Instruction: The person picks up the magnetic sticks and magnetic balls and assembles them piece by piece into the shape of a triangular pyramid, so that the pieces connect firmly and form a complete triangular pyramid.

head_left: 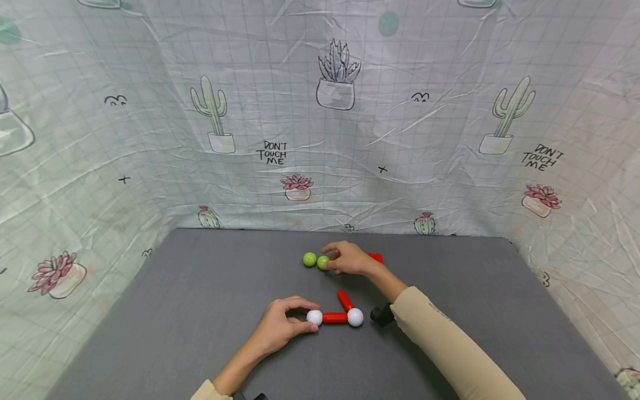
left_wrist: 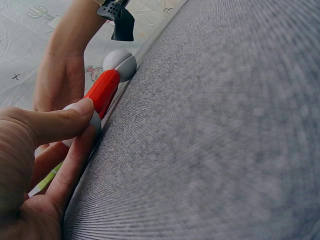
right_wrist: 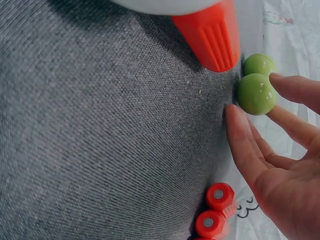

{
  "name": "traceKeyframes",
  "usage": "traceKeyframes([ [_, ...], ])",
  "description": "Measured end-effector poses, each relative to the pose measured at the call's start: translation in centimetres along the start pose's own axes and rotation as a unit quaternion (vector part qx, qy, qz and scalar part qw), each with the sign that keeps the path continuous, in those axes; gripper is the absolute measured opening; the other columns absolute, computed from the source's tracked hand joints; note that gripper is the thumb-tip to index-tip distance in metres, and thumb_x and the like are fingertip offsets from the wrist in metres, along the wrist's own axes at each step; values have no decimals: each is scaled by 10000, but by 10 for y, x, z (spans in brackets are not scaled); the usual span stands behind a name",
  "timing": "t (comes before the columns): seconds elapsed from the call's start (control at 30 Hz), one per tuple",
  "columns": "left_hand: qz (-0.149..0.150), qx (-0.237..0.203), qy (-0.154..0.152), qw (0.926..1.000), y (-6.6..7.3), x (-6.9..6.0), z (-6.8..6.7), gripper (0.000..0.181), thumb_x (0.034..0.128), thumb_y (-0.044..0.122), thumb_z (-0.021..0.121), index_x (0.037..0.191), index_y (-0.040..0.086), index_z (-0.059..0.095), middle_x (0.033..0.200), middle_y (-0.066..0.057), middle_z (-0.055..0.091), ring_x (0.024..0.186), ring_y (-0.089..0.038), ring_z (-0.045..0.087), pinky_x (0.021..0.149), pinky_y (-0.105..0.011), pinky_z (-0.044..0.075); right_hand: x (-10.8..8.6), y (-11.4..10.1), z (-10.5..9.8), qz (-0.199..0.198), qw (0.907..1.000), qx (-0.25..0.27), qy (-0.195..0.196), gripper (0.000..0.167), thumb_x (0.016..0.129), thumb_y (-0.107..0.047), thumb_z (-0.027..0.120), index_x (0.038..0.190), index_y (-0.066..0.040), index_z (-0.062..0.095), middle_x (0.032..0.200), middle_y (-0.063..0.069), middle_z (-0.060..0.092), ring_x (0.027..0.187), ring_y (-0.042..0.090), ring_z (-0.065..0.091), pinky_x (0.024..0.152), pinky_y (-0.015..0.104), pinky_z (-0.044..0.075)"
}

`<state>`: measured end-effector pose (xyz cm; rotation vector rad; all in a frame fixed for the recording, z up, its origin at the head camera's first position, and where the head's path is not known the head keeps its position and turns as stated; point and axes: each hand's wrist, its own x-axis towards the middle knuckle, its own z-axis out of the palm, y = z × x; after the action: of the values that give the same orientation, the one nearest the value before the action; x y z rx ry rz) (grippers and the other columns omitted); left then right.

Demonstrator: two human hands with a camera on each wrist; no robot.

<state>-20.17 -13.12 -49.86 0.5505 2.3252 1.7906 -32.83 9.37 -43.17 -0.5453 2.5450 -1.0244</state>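
Between left fingers (head_left: 300,303) — white ball (head_left: 314,317)

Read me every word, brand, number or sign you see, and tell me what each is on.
"DON'T TOUCH ME": backdrop sheet, left of centre.
"DON'T TOUCH ME": again, on the sheet's right side.
"+": cross marks on the sheet, one left, one tilted right of centre.
Right sleeve: dark print, too small to read.
No readable text on the red rods, white balls or green balls.
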Motion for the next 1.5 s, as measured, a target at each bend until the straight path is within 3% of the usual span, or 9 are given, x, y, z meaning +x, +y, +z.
traceKeyframes([
  [0.27,4,-10,-5,10000,-2,1,0,387,768,126,914,1134,109,791,1135,-84,749,850,-102,729,724,-227,589,3,4,3,-138,9999,-22,79,413,922,-148,774,1318,-74,681,1192,187,722,756,198,744,735,291,552],
  [0.7,20,40,-5,10000,-1,1,0,384,768,138,915,1130,115,792,1135,-85,749,837,-103,733,725,-222,585,1,2,4,110,9995,168,260,309,888,-138,815,1166,-60,705,1049,116,722,735,210,744,705,292,565],
  [1.13,-59,0,-12,10000,0,0,0,381,777,134,910,1138,110,789,1141,-87,745,858,-108,733,734,-229,590,-8,6,3,107,9993,279,224,397,919,-143,777,1281,-15,677,1134,171,715,762,196,750,745,313,592],
  [1.5,-63,102,34,9999,0,0,1,380,773,148,913,1132,124,791,1135,-71,750,849,-101,728,735,-220,582,-21,12,-3,-64,9989,132,442,301,878,-180,805,1151,-82,723,1075,114,736,866,158,691,768,303,542],
])
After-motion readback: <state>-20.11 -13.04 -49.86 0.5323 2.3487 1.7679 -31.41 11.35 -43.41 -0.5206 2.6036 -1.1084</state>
